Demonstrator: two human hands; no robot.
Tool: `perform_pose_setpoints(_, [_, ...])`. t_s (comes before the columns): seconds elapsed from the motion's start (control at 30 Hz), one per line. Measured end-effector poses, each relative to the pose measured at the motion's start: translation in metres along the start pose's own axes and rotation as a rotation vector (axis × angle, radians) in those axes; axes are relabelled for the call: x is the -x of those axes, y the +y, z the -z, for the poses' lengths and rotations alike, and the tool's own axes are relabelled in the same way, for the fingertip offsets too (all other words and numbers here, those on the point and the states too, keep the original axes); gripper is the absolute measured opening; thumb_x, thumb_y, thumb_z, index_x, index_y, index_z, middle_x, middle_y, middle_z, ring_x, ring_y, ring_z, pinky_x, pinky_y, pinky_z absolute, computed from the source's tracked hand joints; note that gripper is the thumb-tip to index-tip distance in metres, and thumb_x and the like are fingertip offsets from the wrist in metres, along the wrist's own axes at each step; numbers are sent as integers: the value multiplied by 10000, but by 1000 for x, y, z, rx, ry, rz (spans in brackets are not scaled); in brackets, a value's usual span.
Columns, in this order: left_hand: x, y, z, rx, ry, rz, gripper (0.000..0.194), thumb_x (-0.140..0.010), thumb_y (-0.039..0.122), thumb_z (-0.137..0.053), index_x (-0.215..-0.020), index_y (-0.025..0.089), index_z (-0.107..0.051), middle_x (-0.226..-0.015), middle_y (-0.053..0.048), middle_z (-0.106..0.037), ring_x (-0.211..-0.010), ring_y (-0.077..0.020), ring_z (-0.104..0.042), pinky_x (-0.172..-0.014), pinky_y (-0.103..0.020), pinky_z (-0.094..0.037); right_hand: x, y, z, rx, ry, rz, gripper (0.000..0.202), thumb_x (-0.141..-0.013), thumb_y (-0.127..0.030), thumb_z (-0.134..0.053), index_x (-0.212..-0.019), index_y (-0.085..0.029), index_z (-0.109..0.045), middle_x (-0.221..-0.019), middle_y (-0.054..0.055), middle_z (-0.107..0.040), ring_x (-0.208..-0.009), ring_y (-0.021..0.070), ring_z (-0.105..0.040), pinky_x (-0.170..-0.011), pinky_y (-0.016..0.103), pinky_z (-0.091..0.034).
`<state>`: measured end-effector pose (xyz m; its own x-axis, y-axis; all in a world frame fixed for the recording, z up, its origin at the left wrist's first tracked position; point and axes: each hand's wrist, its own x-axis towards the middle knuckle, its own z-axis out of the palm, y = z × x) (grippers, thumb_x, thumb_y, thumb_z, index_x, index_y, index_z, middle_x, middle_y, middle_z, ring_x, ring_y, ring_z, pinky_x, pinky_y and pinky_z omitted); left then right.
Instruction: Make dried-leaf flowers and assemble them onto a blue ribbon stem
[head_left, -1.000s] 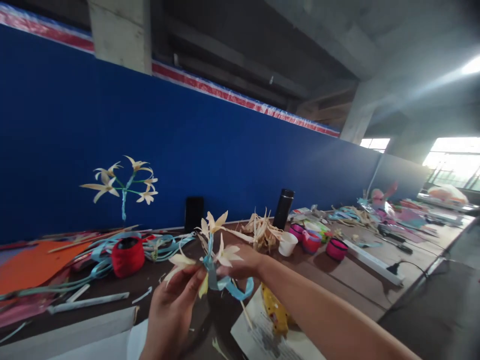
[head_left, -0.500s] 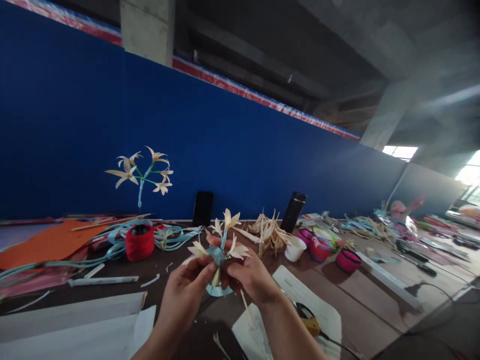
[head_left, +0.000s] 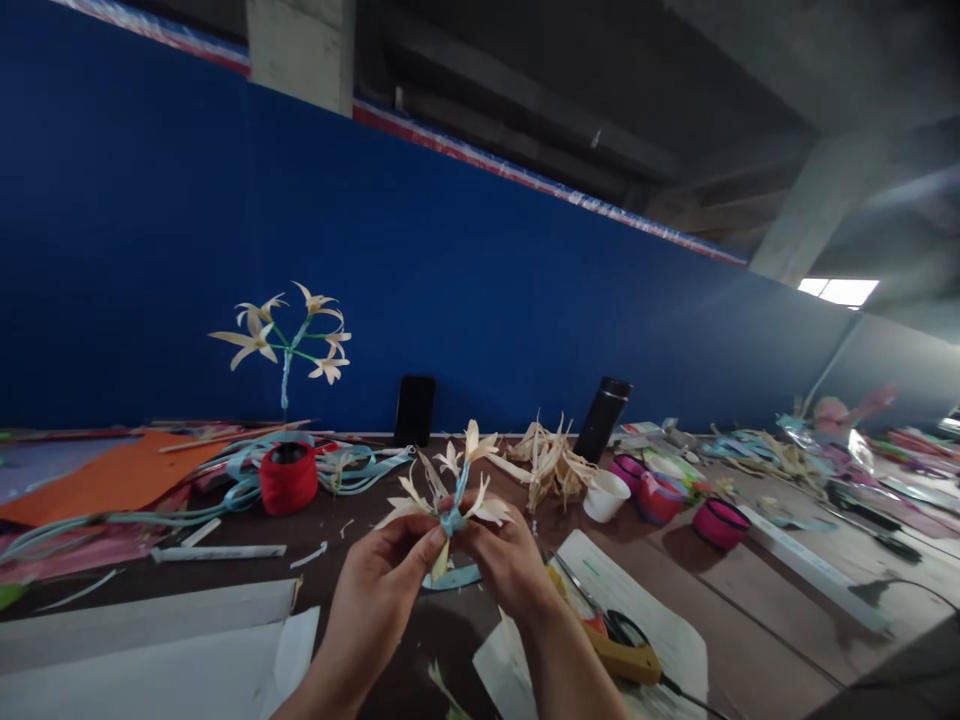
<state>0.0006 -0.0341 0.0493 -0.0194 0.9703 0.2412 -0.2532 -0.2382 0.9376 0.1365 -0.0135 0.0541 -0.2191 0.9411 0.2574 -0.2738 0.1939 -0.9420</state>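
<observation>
Between my two hands is a small bunch of cream husk flowers on a stem wrapped in light blue ribbon. My left hand pinches the wrapped joint from the left, thumb and fingers closed. From the right, my right hand grips the same joint, its fingertips partly hidden behind the petals. A loop of light blue ribbon hangs just below the fingers. Farther back on the left, a finished-looking flower spray with a blue-wrapped stem stands upright against the blue partition.
Behind the hands are a red roll, a black phone, dried husks, a white cup and a black bottle. A yellow-handled tool and scissors lie on paper at the right, near a magenta roll.
The ribbon at the joint lies narrower around the stem, and both hands have shifted slightly. The view has moved a little, showing more of the yellow tool beside my right forearm.
</observation>
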Motion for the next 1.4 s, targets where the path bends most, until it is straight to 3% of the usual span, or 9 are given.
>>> perform_pose_setpoints(0.13, [0, 1, 0, -95, 32, -42, 187, -699, 343, -686, -728, 159, -679, -666, -7, -667, -677, -146, -595, -643, -212, -460, 4, 0, 1, -69, -16, 10, 206, -686, -301, -725, -837, -174, -665, -750, 22, -634, -692, 168, -602, -663, 280, -483])
perform_pose_setpoints(0.27, [0, -2, 1, -186, 60, -74, 182, -727, 341, -661, -764, 162, -669, -697, -8, -658, -714, -153, -602, -661, -217, -462, 2, 8, 6, -144, -31, 43, 178, -661, -240, -758, -799, -169, -671, -733, 0, -617, -662, 130, -569, -641, 244, -472])
perform_pose_setpoints(0.43, [2, -4, 1, -308, 43, -132, 165, -757, 327, -637, -794, 168, -664, -758, -22, -665, -730, -155, -606, -686, -232, -469, -2, 14, 12, -152, -12, 45, 127, -665, -190, -762, -759, -157, -683, -664, -15, -625, -592, 106, -550, -576, 213, -440])
perform_pose_setpoints(0.7, [3, -6, 1, -391, 16, -207, 178, -771, 324, -622, -866, 187, -686, -916, -49, -686, -886, -183, -623, -810, -267, -478, -3, 10, 14, -153, 20, 97, 70, -693, -200, -744, -731, -154, -707, -704, 5, -622, -644, 119, -535, -627, 239, -433])
perform_pose_setpoints(0.93, [3, -9, 1, -438, 104, -220, 175, -727, 327, -657, -812, 179, -692, -781, -29, -706, -728, -171, -648, -711, -256, -511, -1, 11, 12, -115, 43, 72, 72, -688, -211, -746, -728, -164, -708, -698, -13, -602, -632, 98, -518, -601, 206, -403])
perform_pose_setpoints(1.23, [5, -7, 0, -429, 146, -204, 184, -756, 338, -629, -848, 186, -676, -808, -26, -714, -756, -178, -663, -736, -271, -511, 0, 7, 10, 70, -77, 117, 104, -774, -242, -671, -762, -163, -739, -678, 1, -607, -655, 114, -507, -636, 229, -396])
perform_pose_setpoints(1.4, [7, -5, 0, -450, 160, -228, 153, -758, 327, -631, -821, 192, -663, -781, -12, -705, -718, -166, -654, -701, -257, -504, 2, 13, 12, -46, -85, 75, 134, -792, -257, -653, -832, -161, -737, -752, 30, -632, -660, 127, -535, -636, 252, -426])
